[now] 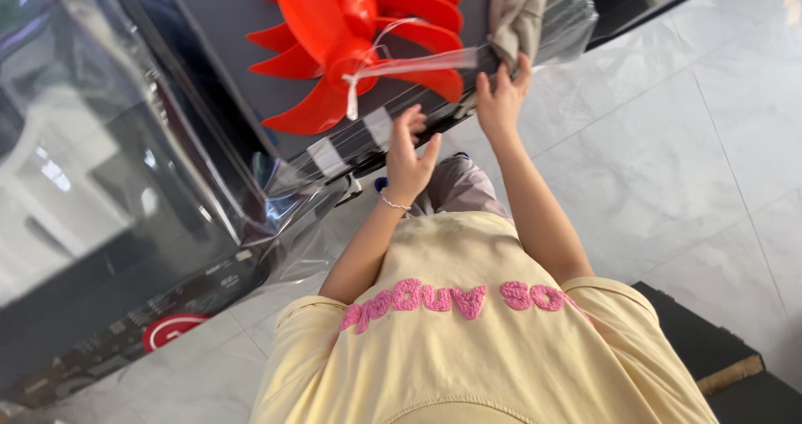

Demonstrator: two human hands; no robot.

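Observation:
An orange-red plastic fan blade [351, 40] lies in a clear bag tied with a white strip, on a dark flat top [225, 23] covered with clear plastic film [568, 23]. My right hand [499, 98] pinches the film at the top's near edge, just below a crumpled beige cloth [518, 6]. My left hand [408, 155] hovers at that same edge below the fan blade, with its fingers apart and nothing in it. A thin bracelet sits on the left wrist.
A glossy black appliance [109, 223] wrapped in film stands at the left, with a round red sticker [171, 330] low on it. The floor is pale marble-look tile [685, 140]. A dark low block with a wooden edge [718, 357] sits at the lower right.

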